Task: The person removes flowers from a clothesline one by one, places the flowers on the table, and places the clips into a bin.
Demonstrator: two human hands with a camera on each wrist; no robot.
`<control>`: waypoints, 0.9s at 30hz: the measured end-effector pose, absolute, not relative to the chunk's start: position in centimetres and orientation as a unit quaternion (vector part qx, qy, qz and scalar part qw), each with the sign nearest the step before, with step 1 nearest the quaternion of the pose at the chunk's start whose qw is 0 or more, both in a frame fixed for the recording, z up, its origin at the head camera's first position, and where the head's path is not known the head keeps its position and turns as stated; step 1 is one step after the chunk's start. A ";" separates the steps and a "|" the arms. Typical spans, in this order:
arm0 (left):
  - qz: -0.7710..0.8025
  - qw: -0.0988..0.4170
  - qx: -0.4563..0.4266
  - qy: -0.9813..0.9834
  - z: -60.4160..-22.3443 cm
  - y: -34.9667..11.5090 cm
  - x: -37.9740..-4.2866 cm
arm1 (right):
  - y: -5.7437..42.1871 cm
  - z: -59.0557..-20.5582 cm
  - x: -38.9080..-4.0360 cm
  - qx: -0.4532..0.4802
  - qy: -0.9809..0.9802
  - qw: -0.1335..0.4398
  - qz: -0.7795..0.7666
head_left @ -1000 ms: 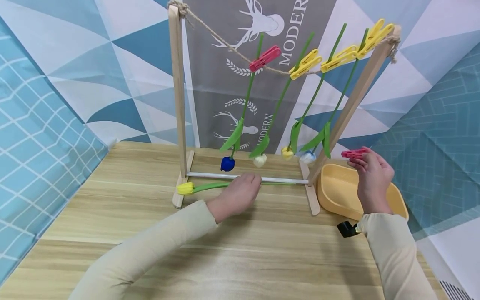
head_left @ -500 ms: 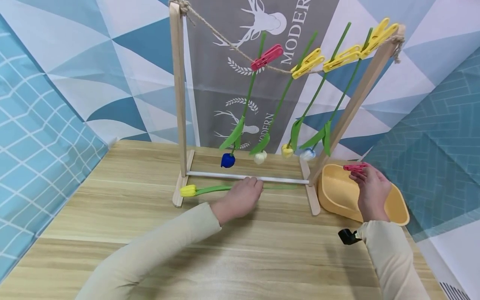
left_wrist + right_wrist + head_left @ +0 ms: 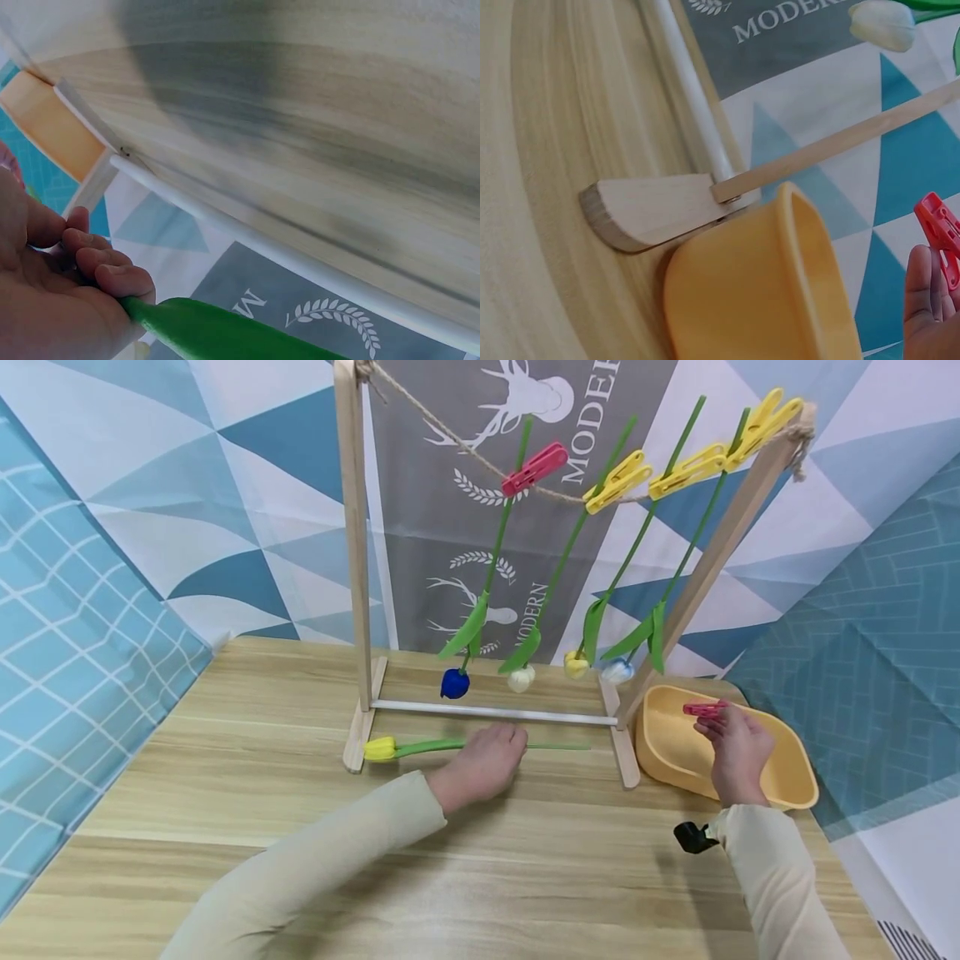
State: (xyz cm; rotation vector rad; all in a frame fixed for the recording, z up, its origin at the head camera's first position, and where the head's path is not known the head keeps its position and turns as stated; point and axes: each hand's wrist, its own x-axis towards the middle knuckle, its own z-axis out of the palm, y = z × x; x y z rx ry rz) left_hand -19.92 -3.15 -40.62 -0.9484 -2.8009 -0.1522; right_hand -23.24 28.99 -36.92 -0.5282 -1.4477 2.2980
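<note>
My left hand [image 3: 487, 762] grips the green stem of a yellow artificial tulip [image 3: 380, 748] in front of the rack's white crossbar, its bloom pointing left. In the left wrist view the fingers [image 3: 124, 279] curl round the stem beside a broad green leaf [image 3: 217, 330]. My right hand [image 3: 738, 756] pinches a red clothespin [image 3: 703, 711] over the yellow basin [image 3: 678, 758]. From the rope hang several tulips, blooms down: a blue one [image 3: 454, 683] under a red clothespin [image 3: 535, 469], and white, pale yellow and pale blue ones under yellow clothespins [image 3: 617, 482].
The wooden rack's left post [image 3: 354, 535] and right post [image 3: 720, 560] stand on feet on the wooden table [image 3: 525, 868]. A white crossbar [image 3: 495, 712] joins them low down. Patterned cloth [image 3: 300, 510] hangs behind. The basin stands right beside the right foot.
My right hand has come down with the red clothespin, which now overlaps the basin. My left hand and the yellow tulip have shifted slightly toward me, away from the crossbar.
</note>
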 end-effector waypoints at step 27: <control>-0.020 -0.002 -0.303 -0.953 -43.2 -1.9 -19.9 | 30.2 -39.5 -24.0 -0.227 -0.628 0.086 0.739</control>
